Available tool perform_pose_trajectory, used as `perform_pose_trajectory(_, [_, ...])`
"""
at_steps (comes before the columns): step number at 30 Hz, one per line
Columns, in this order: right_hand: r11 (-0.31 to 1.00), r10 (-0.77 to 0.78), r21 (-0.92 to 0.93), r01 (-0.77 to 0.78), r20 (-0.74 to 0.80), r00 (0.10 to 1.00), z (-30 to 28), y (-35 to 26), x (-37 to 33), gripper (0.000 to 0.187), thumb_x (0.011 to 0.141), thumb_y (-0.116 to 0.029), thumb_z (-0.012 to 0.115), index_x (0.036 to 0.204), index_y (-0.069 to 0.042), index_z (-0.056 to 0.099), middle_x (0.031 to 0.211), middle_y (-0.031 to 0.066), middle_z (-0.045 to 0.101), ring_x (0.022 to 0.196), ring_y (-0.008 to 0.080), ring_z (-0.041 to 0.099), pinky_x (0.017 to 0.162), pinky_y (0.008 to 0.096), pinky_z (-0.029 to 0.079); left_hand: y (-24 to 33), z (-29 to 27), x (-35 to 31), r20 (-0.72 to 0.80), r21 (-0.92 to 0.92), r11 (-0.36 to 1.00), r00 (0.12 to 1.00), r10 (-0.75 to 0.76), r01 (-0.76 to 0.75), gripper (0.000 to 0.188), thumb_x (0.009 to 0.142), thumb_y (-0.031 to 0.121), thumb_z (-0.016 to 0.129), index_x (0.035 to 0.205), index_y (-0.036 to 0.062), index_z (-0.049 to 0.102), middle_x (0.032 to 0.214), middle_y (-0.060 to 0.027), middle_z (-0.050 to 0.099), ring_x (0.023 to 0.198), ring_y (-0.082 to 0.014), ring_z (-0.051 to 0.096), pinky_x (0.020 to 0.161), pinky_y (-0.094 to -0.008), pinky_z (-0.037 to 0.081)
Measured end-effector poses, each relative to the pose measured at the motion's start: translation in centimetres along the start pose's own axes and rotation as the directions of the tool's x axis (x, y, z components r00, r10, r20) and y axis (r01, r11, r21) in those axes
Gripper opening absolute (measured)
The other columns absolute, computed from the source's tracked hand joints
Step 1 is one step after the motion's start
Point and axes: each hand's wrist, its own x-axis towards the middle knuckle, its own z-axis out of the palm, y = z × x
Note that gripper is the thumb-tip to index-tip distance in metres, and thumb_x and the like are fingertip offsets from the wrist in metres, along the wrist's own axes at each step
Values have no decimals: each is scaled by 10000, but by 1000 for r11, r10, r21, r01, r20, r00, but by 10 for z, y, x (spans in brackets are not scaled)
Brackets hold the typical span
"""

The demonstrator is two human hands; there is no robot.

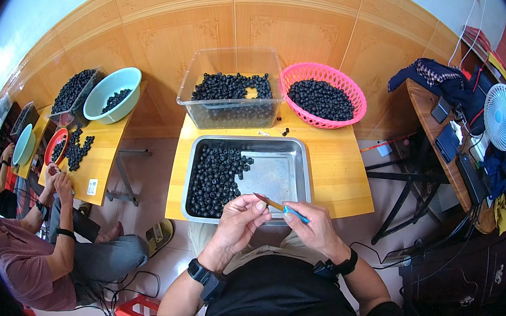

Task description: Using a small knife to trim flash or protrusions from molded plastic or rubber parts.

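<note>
My right hand (313, 228) is closed around a slim pen-like tool (286, 208) with a blue end, a yellowish middle and a dark red tip pointing left. Just left of it, the thumb and fingers of my left hand (240, 223) are pinched together by the tool's tip; whatever they hold is too small to make out. Both hands are above the near edge of a shallow metal tray (285, 149). Small dark round berry-like pieces (209, 180) fill the tray's left part, while bare metal shows on its right.
Behind the tray, a clear plastic bin (233, 112) and a pink basket (349, 84) hold more dark pieces on the yellow table (340, 174). At left, a person (30, 252) sits working by another table (107, 163). A fan (502, 115) stands on a cluttered side table at right.
</note>
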Motion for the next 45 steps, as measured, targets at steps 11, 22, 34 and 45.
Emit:
perform_pose_trajectory(11, [999, -9, -50, 12, 49, 999, -4, -8, 1, 399, 994, -347, 639, 1126, 24, 706, 791, 163, 703, 682, 263, 698, 607, 359, 517, -4, -3, -4, -5, 14, 999, 999, 48, -48, 53, 964, 54, 659, 1008, 29, 674, 969, -74, 722, 847, -142, 714, 791, -278, 633])
perform_pose_trajectory(22, [997, 82, 11, -81, -24, 996, -1, 19, 0, 357, 976, -288, 680, 1135, 29, 712, 797, 155, 707, 678, 176, 670, 621, 319, 514, 2, 8, -14, 42, 75, 984, 986, 161, -164, 33, 917, 21, 709, 945, 33, 695, 986, -120, 714, 803, -178, 704, 766, -317, 611])
perform_pose_trajectory(34, [957, 166, 220, -187, 109, 980, -5, -3, 10, 383, 985, -301, 683, 1160, 39, 698, 839, 68, 699, 728, 93, 603, 639, 261, 481, 3, 5, -10, 40, 124, 977, 985, 169, -173, 104, 915, 19, 714, 1017, 3, 707, 1007, -122, 724, 846, -173, 720, 747, -289, 601])
perform_pose_trajectory(45, [885, 186, 398, -241, 171, 967, 3, -8, 19, 268, 978, -244, 700, 990, 24, 705, 802, -10, 632, 743, 43, 532, 648, 230, 438, -6, 8, -8, 96, 271, 951, 987, 127, -149, 86, 900, -20, 713, 986, -11, 713, 1029, -155, 720, 872, -192, 713, 790, -319, 623])
